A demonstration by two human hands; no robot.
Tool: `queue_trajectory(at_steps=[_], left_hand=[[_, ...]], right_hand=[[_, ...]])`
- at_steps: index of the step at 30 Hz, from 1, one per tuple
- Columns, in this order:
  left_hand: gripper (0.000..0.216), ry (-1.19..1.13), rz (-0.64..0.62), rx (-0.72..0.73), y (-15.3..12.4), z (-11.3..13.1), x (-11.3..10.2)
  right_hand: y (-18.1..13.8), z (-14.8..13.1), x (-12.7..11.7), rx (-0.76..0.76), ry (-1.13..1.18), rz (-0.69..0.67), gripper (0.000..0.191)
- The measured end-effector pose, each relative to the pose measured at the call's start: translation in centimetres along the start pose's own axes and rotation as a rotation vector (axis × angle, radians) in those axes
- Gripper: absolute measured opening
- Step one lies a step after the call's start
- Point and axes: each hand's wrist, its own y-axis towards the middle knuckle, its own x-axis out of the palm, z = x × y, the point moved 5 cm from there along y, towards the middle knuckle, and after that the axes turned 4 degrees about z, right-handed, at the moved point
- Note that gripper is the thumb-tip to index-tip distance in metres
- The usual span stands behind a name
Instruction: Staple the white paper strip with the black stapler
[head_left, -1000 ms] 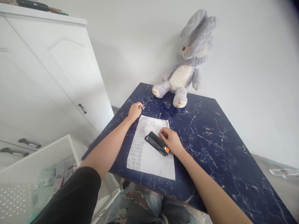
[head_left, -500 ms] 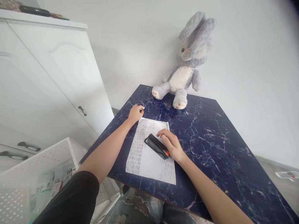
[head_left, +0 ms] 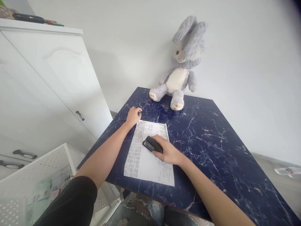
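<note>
A printed white sheet of paper (head_left: 145,158) lies on the dark blue marbled table (head_left: 207,138). On the sheet rests a black stapler (head_left: 149,143), and my right hand (head_left: 166,150) is wrapped over its near end, covering most of it. My left hand (head_left: 133,115) sits on the table just beyond the paper's far left corner, fingers curled in a pinch on a small dark thing I cannot make out.
A grey plush rabbit (head_left: 180,67) sits at the table's far edge against the white wall. A white cabinet (head_left: 47,88) stands to the left. A white perforated basket (head_left: 35,185) with papers is at the lower left.
My right hand has closed down over the stapler, hiding its orange end. My left hand has stayed by the paper's corner, now pinching a small dark item.
</note>
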Motion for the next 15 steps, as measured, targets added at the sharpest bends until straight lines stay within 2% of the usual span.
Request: queue_trajectory(at_steps=[5, 9, 13, 15], left_hand=[[0.029, 0.030, -0.009, -0.002, -0.2, -0.1, 0.2], [0.029, 0.008, 0.008, 0.021, 0.0, 0.2, -0.4], [0.024, -0.196, 0.165, -0.018, -0.7, 2.3, -1.8], [0.025, -0.393, 0.197, -0.112, -2.2, 4.2, -1.3]], right_hand=[[-0.2, -0.1, -0.2, -0.005, -0.039, -0.006, 0.034], [-0.6, 0.5, -1.2, 0.019, -0.047, -0.042, 0.036], [-1.3, 1.6, -3.2, 0.075, -0.052, -0.095, 0.028], [-1.9, 2.4, -4.4, 0.147, -0.031, -0.143, 0.026]])
